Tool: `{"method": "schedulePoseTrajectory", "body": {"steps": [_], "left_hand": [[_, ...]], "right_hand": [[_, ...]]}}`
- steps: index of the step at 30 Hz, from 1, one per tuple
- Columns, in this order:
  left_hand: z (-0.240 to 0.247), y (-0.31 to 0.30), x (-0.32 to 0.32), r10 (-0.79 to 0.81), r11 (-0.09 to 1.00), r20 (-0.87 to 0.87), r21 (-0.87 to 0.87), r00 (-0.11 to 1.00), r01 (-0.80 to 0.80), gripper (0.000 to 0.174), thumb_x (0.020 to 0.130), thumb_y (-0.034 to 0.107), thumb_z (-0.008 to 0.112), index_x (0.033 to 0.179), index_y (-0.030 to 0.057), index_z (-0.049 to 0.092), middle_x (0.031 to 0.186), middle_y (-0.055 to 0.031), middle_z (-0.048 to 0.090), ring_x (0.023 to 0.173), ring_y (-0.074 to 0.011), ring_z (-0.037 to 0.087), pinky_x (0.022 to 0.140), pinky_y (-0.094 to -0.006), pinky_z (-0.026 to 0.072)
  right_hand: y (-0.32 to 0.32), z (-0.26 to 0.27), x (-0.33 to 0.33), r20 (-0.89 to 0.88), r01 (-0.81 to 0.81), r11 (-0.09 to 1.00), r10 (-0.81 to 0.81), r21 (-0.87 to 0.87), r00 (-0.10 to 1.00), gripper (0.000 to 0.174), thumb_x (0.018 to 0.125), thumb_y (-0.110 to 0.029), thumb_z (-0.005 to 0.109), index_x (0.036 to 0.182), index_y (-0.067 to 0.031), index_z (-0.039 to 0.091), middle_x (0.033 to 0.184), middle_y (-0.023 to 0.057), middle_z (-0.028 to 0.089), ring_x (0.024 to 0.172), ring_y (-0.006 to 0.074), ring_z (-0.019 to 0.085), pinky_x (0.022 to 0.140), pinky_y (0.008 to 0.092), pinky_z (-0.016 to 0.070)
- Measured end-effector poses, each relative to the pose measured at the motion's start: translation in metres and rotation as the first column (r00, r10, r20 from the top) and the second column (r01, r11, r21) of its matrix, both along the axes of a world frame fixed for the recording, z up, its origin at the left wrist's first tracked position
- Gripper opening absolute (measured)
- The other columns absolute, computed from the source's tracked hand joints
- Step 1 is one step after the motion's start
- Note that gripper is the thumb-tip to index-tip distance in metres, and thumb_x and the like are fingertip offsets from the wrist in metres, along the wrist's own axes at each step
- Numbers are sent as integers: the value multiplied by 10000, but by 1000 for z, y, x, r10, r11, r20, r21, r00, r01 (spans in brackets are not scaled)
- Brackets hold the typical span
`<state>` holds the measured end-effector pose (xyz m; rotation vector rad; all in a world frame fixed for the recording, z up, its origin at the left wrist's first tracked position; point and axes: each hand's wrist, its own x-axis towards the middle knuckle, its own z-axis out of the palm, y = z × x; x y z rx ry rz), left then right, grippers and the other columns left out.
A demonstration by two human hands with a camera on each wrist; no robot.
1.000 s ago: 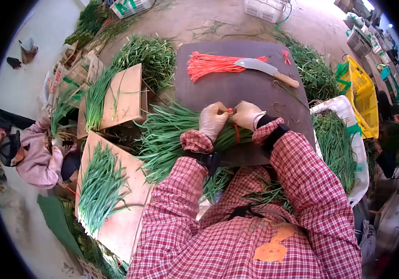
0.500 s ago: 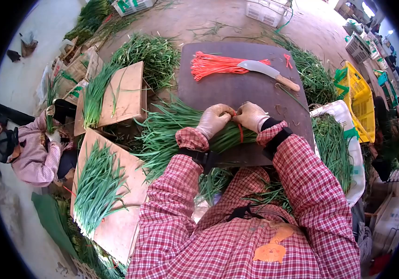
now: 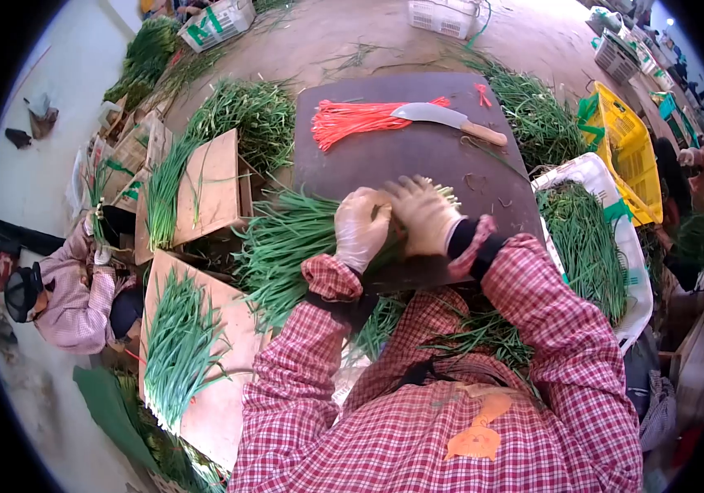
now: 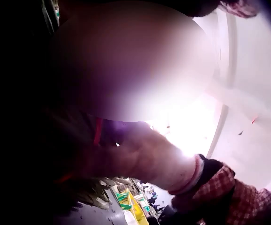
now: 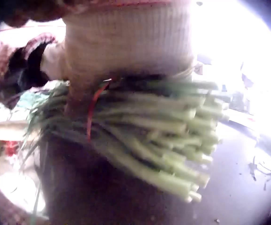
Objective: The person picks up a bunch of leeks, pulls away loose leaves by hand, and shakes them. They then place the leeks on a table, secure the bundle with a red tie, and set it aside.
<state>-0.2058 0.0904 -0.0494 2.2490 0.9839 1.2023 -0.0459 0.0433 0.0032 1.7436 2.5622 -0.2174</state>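
A bundle of long flat green leaves with pale stem ends, like garlic chives, lies across the near edge of the dark table. My gloved left hand is over its middle, fingers bent, thumb near the forefinger; what lies under them is hidden. My right hand, blurred and gloved, lies over the stem end with fingers stretched out. Cut stems stick out past that hand in the right wrist view, where a red tie goes round the bundle. The left wrist view is mostly dark.
On the dark table lie red ties and a knife with a wooden handle. Left are boards with more greens; right, a white crate and a yellow crate. Another person sits far left.
Both hands were together at the red tie, fingertips pinching. Now they have parted: the right hand has spread over the stem end, the left has stayed near the middle.
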Motion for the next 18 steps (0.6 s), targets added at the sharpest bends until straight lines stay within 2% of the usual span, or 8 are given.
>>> {"method": "schedulePoseTrajectory", "body": {"steps": [3, 6, 9, 10, 12, 13, 16, 18], "left_hand": [[10, -36, 5, 0, 996, 50, -89, 999, 5, 78, 771, 85, 715, 785, 50, 648, 820, -127, 658, 818, -353, 640, 767, -449, 511], [4, -95, 2, -11, 999, -28, 46, 1000, 13, 125, 810, 27, 707, 914, 29, 637, 885, -145, 656, 850, -311, 648, 761, -387, 515], [-24, -141, -13, 179, 954, 138, -268, 974, -138, 133, 892, 46, 682, 1010, 32, 623, 859, -68, 618, 786, -234, 615, 725, -348, 522], [-34, -155, -13, 270, 825, 289, -561, 918, -66, 114, 918, 53, 663, 1023, 37, 624, 879, -55, 616, 787, -222, 609, 726, -344, 526], [-51, -179, -11, 546, 371, 428, -894, 720, 251, 83, 970, 67, 623, 1051, 47, 625, 919, -27, 612, 789, -197, 598, 727, -337, 535], [-45, -185, -13, 547, 300, 479, -878, 687, 373, 93, 1009, 78, 581, 1086, 40, 618, 973, -42, 620, 854, -176, 615, 768, -315, 550], [-42, -183, -19, 652, 188, 440, -883, 617, 430, 109, 1002, 70, 580, 1085, 2, 602, 974, -68, 626, 921, -172, 631, 845, -313, 548], [-93, -183, -43, 609, 267, 504, -857, 612, 440, 217, 989, 42, 571, 1191, -38, 580, 1117, -120, 653, 1040, -242, 651, 958, -362, 530]], "right_hand": [[-11, -39, -5, -49, 79, 989, -74, 121, 996, 846, 744, -385, 759, 1414, 16, 435, 1347, 208, 545, 1279, 366, 513, 1111, 466, 377], [-21, -42, -8, -95, 155, 981, -144, 118, 985, 730, 762, -372, 717, 1338, 9, 480, 1209, 174, 589, 1159, 356, 569, 1022, 461, 423], [-36, -32, -15, 17, 121, 983, -124, 141, 992, 733, 752, -447, 737, 1290, 2, 522, 1206, 179, 608, 1155, 340, 590, 997, 448, 449], [-36, -13, -12, 28, 83, 996, -83, -20, 996, 792, 744, -465, 747, 1328, 12, 504, 1247, 198, 597, 1191, 347, 576, 1020, 446, 443], [-23, 19, -2, 26, 6, 938, 4, -347, 1000, 909, 729, -500, 767, 1404, 31, 469, 1329, 235, 576, 1262, 362, 549, 1067, 443, 430], [-15, 19, 1, 27, 3, 975, 4, -221, 1000, 999, 719, -651, 750, 1405, 24, 483, 1383, 256, 557, 1311, 382, 524, 1076, 450, 437], [11, 18, -18, -136, 52, 988, -73, -146, 988, 1023, 746, -727, 685, 1414, 20, 480, 1460, 249, 498, 1356, 386, 482, 1090, 477, 424], [-9, -40, -46, -58, 109, 953, -130, -284, 990, 1068, 735, -765, 661, 1441, 14, 472, 1482, 216, 489, 1406, 365, 436, 1123, 500, 389]]}}
